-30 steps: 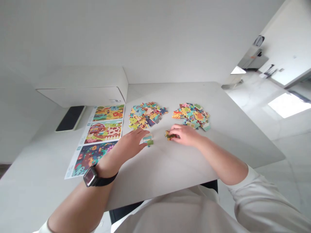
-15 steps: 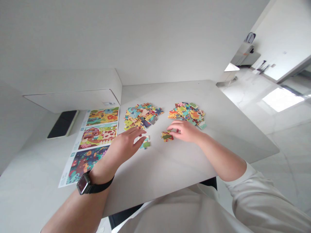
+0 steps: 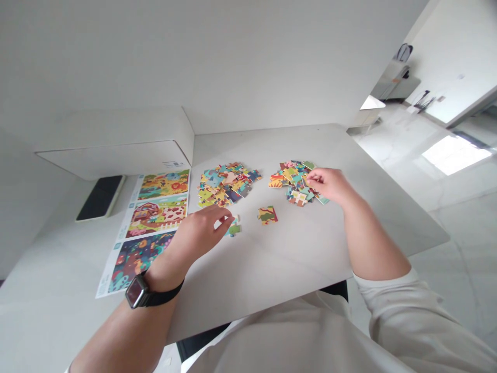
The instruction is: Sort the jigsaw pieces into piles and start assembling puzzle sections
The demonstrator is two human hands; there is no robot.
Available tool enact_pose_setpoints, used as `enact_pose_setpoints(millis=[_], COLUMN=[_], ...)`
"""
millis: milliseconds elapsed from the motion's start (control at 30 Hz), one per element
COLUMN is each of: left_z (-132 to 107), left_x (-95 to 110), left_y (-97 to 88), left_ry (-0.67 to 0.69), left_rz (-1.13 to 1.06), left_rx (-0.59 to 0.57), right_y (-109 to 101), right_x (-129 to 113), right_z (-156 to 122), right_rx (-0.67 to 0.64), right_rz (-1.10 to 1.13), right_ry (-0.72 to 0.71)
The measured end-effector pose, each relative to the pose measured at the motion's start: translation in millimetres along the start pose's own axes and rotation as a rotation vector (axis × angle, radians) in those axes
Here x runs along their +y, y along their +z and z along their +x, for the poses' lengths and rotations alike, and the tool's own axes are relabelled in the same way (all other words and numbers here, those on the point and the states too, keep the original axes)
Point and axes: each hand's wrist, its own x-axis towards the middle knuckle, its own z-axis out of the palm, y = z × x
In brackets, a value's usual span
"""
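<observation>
Bench (image 3: 291,259): smooth, matt white surface. Puzzle pieces (image 3: 227,181): printed cardboard (colour faces, low sheen). Reference sheet (image 3: 155,217): printed paper. Phone (image 3: 100,197): glossy black. Sleeve (image 3: 407,321): matt cloth.

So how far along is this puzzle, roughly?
Barely begun. Done: one small, seemingly joined cluster lies mid-table. In hand: the left hand touches a teal piece, and the right hand picks in the right pile. Left: that pile and the left pile are loose heaps; the picture sheet shows three scenes.

Table (image 3: 295,243): puzzle piles (image 3: 227,182), sheet (image 3: 155,217), perhaps phone (image 3: 100,197)
</observation>
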Motion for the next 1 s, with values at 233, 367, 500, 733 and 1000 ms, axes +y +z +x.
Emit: enact_pose_setpoints(millis=[233,367,500,733,1000], left_z=[-3,-3,-4,-6,-5], left_x=[9,12,11,3,2], left_y=[6.1,8.7,10.1,18.0,20.0], left_ry=[0.181,0.201,0.207,0.212,0.223], left_rz=[-0.036,-0.024,-0.018,-0.034,-0.036], left_rx=[-0.189,-0.223,-0.221,-0.164,-0.158], right_y=[24,33,36,30,16], right_x=[-3,-4,-4,-8,5], right_z=[-4,-7,-9,-8,-3], right_rx=[-0.083,-0.127,-0.201,-0.244,-0.205], right_rz=[-0.157,-0.244,-0.31,-0.336,-0.284], right_ry=[-0.225,-0.301,-0.246,-0.18,-0.166])
